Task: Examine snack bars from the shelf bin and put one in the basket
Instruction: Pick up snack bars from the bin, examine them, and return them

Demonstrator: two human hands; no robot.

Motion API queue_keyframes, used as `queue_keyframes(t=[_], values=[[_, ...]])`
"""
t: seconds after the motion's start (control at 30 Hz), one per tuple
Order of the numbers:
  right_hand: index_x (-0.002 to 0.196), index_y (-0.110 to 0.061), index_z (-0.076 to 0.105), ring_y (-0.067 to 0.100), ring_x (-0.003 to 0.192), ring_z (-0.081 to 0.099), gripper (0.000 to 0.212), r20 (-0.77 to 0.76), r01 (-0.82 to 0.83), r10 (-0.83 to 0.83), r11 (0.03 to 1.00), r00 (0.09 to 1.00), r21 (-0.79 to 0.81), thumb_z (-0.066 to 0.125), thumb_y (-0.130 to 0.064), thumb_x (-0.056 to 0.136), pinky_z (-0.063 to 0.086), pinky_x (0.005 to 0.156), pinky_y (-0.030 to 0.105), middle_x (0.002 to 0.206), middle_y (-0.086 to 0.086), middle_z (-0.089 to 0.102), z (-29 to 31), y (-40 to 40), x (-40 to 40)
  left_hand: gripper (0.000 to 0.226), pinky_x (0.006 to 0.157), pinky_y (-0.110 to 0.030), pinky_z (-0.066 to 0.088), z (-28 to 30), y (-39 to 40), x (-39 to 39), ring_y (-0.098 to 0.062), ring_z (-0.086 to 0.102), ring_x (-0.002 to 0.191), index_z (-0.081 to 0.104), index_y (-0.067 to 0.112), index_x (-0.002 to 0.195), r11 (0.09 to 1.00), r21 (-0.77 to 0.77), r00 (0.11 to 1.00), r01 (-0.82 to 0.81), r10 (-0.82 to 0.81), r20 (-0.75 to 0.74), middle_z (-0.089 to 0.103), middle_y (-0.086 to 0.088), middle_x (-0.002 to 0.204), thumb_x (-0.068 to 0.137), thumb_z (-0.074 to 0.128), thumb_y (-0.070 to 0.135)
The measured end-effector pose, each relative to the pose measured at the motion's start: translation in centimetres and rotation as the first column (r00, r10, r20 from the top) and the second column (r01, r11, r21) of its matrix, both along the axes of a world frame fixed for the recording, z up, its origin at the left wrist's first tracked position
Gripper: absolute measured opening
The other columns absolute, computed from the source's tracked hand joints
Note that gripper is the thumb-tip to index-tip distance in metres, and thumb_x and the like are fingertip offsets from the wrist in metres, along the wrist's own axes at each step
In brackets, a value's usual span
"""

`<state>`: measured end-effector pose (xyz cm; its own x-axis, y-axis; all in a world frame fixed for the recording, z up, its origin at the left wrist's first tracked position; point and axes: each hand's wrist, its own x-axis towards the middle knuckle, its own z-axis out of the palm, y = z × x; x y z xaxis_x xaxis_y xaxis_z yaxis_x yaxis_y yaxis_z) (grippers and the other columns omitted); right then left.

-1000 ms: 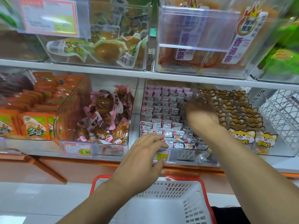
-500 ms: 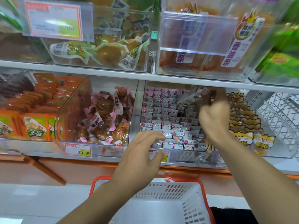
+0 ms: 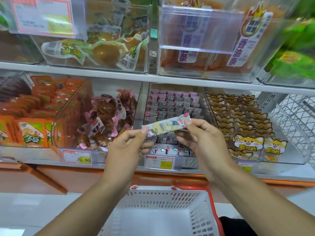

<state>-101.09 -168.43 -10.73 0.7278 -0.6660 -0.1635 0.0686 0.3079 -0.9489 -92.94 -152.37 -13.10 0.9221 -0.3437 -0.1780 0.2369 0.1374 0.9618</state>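
Observation:
A small snack bar [image 3: 166, 126] in a pale wrapper with cartoon print is held level in front of the shelf. My left hand [image 3: 127, 148] pinches its left end and my right hand [image 3: 205, 138] pinches its right end. Behind it stands the clear shelf bin [image 3: 172, 113] filled with rows of the same pink and grey bars. The white basket [image 3: 163, 210] with an orange rim sits below my forearms and holds nothing that I can see.
Clear bins flank the bar bin: brown pink-wrapped snacks [image 3: 105, 120] to the left, fox-print packs [image 3: 243, 126] to the right, orange packets [image 3: 30, 120] far left. An upper shelf [image 3: 153, 77] overhangs. Price tags [image 3: 160, 161] line the shelf edge.
My right hand has pulled a bar out of the bin toward me. My left hand has risen from the bin's front edge and taken the bar's other end.

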Motion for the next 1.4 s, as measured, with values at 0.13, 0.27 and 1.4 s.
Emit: queue_keyframes(t=[0.13,0.27,1.4], values=[[0.091,-0.017,0.075,0.022,0.085,0.076,0.017,-0.037,-0.009,0.009,1.000,0.999,-0.001,0.061,-0.014,0.100,0.060,0.070,0.026,0.091,0.005,0.078,-0.3,-0.7,-0.1,0.022,0.053,-0.014,0.052,-0.2,-0.2,0.3,-0.010,0.072,0.066,0.069,0.014,0.087,0.999,-0.034,0.998,-0.035,0.034,-0.048,0.077,-0.013,0.085,0.090,0.068,0.036],[0.088,-0.019,0.077,0.023,0.089,0.076,0.019,-0.051,-0.042,0.043,0.999,0.998,0.016,0.062,-0.015,0.100,0.061,0.072,0.028,0.095,0.004,0.078,-0.6,-1.2,-0.2,0.017,0.052,-0.014,0.051,-0.1,-0.3,0.1,-0.008,0.071,0.063,0.065,0.010,0.091,0.998,-0.034,0.999,-0.047,0.046,-0.008,0.076,-0.011,0.083,0.098,0.061,0.025],[0.088,-0.007,0.076,0.018,0.082,0.073,0.009,-0.028,-0.184,0.188,0.977,0.982,0.107,0.073,-0.015,0.087,0.060,0.073,0.024,0.096,0.011,0.076,0.4,-1.5,-0.2,0.031,0.059,-0.028,0.041,-0.6,0.6,0.9,-0.009,0.046,0.054,0.074,0.026,0.081,0.996,0.083,0.999,0.026,-0.028,0.029,0.048,0.007,0.057,0.104,0.053,0.032]])
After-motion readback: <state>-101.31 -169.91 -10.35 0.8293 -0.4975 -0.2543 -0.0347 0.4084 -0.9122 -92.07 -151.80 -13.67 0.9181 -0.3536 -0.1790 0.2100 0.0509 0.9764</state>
